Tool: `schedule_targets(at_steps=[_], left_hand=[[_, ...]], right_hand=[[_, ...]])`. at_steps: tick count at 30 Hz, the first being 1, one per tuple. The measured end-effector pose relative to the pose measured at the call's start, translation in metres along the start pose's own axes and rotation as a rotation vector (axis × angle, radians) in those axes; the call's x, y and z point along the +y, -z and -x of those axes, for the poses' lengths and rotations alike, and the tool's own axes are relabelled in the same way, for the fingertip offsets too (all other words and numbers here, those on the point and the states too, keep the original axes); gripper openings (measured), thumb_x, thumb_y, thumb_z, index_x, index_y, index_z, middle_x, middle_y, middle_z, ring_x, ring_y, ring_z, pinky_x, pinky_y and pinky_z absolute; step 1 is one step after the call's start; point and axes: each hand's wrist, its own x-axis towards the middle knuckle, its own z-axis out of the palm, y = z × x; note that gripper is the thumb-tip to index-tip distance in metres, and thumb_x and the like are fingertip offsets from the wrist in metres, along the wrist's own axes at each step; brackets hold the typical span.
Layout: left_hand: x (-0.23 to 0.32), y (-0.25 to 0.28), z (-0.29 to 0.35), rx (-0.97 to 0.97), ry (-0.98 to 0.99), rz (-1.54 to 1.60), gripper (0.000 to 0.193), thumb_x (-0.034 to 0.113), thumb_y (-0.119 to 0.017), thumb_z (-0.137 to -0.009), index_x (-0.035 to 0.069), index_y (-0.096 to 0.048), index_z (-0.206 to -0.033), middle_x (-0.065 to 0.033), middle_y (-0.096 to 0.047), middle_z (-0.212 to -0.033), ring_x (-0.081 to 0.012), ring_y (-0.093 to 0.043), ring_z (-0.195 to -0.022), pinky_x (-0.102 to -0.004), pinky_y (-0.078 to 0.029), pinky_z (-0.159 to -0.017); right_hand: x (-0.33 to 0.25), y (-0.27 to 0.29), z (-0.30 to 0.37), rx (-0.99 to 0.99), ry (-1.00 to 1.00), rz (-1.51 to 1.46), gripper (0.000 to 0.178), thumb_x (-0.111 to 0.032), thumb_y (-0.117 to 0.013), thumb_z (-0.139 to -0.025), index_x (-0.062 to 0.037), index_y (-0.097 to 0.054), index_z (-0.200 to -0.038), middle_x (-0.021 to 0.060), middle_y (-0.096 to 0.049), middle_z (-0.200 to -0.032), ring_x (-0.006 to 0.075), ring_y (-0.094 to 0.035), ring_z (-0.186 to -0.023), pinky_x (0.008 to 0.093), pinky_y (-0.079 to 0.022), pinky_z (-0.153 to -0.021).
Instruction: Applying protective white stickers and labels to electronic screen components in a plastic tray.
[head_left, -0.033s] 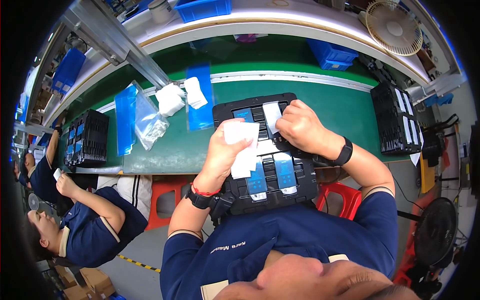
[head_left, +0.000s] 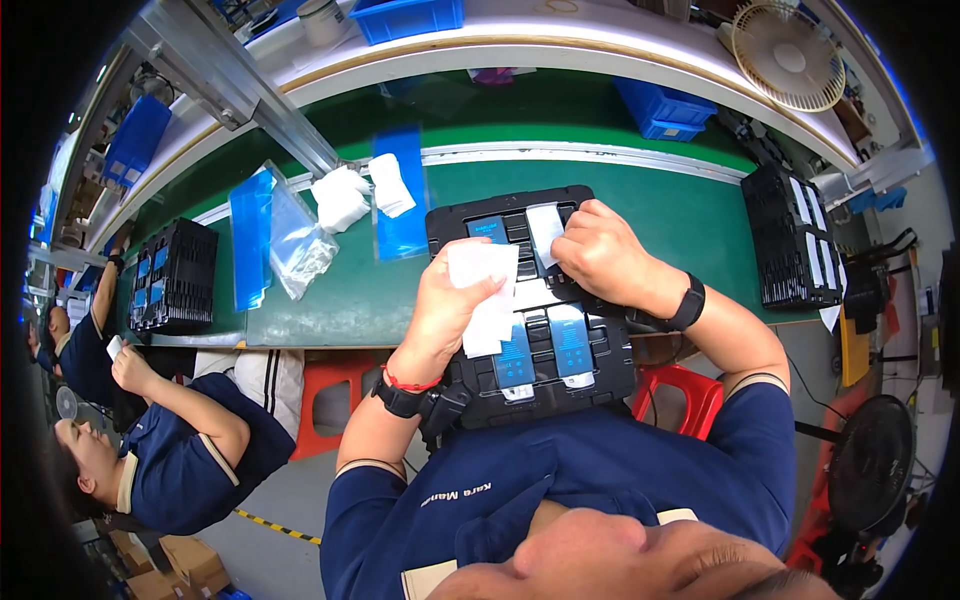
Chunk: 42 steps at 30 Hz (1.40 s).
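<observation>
Pinched between thumb and fingers, my left hand (head_left: 440,315) holds a white sheet (head_left: 487,295) upright over the middle of the black tray (head_left: 450,225), its long axis running from my body toward the bench's far edge, flat and blank. My right hand (head_left: 600,255) is curled, fingertips pressed on a smaller white strip (head_left: 545,232) lying lengthwise the same way on the tray just beyond the sheet. Blue-faced flat parts (head_left: 572,345) sit below both hands.
</observation>
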Motion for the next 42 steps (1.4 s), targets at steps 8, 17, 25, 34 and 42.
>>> schedule_targets(at_steps=[8,17,25,34,42], left_hand=[[-0.002,0.013,0.004,0.073,-0.108,-0.070,0.036,-0.007,-0.067,-0.073,0.003,-0.055,-0.106,-0.0055,-0.062,-0.094,-0.0129,-0.062,-0.085,-0.0281,-0.053,-0.075],[-0.009,0.004,0.014,-0.151,-0.217,-0.114,0.036,0.006,-0.072,-0.076,0.006,-0.055,-0.108,-0.0004,-0.060,-0.090,-0.0072,-0.056,-0.085,-0.0246,-0.048,-0.075],[0.002,0.048,0.022,-0.043,0.052,0.227,0.043,-0.004,-0.059,-0.083,0.000,-0.046,-0.124,-0.0162,-0.064,-0.089,-0.0205,-0.066,-0.074,-0.0312,-0.056,-0.063],[0.007,0.061,0.030,0.142,0.025,0.128,0.033,0.003,-0.065,-0.084,-0.001,-0.052,-0.114,-0.0155,-0.065,-0.088,-0.0207,-0.066,-0.073,-0.0311,-0.056,-0.060],[0.003,0.051,0.033,0.158,0.033,0.119,0.021,0.006,-0.065,-0.085,0.000,-0.054,-0.101,-0.0140,-0.066,-0.084,-0.0200,-0.066,-0.070,-0.0299,-0.055,-0.059]], right_hand=[[-0.005,0.030,-0.023,-0.139,-0.148,-0.204,0.036,-0.029,-0.077,-0.067,-0.0024,-0.065,-0.089,0.0121,-0.061,-0.073,0.0267,-0.059,-0.076,0.0360,-0.045,-0.073],[-0.040,0.011,-0.040,-0.216,-0.567,-0.875,0.013,-0.008,-0.070,-0.078,0.0028,-0.064,-0.078,0.0023,-0.062,-0.067,0.0061,-0.054,-0.061,0.0222,-0.043,-0.057],[-0.019,0.029,-0.062,0.404,-0.222,-0.038,0.005,-0.004,-0.067,-0.075,-0.0040,-0.062,-0.075,0.0104,-0.059,-0.067,0.0267,-0.057,-0.063,0.0330,-0.044,-0.061],[-0.030,-0.019,-0.060,0.101,0.195,0.096,0.009,-0.010,-0.058,-0.065,-0.0083,-0.049,-0.064,0.0035,-0.050,-0.058,0.0205,-0.053,-0.061,0.0323,-0.042,-0.064],[-0.033,-0.025,-0.048,-0.012,0.221,-0.009,0.009,-0.010,-0.058,-0.067,-0.0085,-0.050,-0.063,0.0042,-0.055,-0.060,0.0197,-0.055,-0.061,0.0326,-0.042,-0.068]])
